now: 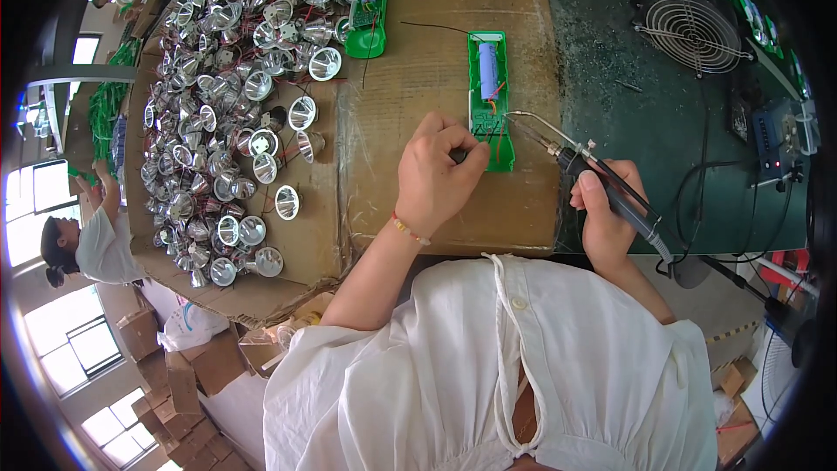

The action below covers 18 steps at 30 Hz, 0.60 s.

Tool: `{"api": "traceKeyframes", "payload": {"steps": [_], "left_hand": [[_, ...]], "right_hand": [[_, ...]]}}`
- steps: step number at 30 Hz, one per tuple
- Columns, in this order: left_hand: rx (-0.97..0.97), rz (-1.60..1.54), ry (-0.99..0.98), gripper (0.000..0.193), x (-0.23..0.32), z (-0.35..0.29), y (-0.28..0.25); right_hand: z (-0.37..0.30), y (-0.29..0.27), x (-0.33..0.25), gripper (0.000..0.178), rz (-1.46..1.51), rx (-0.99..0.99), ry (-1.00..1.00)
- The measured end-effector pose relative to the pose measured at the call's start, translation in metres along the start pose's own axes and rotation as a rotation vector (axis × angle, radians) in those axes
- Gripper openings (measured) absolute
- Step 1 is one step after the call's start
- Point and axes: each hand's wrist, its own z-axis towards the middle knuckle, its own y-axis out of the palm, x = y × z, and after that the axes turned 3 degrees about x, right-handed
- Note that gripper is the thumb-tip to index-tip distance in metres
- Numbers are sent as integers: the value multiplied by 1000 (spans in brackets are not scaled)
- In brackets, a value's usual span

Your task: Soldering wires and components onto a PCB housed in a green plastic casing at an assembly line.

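My right hand [609, 209] is wrapped round a black-handled soldering iron [629, 212] with a thin curved metal tube along it. The iron's tip and the tube's end meet over a small green circuit board [486, 123]. That board lies in an open green plastic housing [506, 157], together with a purple cylindrical battery [488, 71] and red, orange and black wires. Beside the housing's lower left edge, my left hand [438, 167] is closed in a pinch. Something small and dark shows between its fingers, mostly hidden.
Many silver reflector cups [253, 85] with wires fill a cardboard box at left. A second green housing [365, 39] with a battery lies at the far side of the cardboard sheet [418, 78]. A fan [693, 30] and blue soldering station [776, 144] stand right. Another person [105, 240] works at far left.
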Motion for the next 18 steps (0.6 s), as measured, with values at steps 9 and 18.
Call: {"api": "traceKeyframes", "payload": {"steps": [9, 18], "left_hand": [[-8, -14, -31, 11, 1, 1, -1], [-58, 65, -2, 11, 7, 0, -5]], "right_hand": [[5, -6, 3, 19, 13, 34, 23], [11, -20, 6, 18, -2, 58, -22]]}}
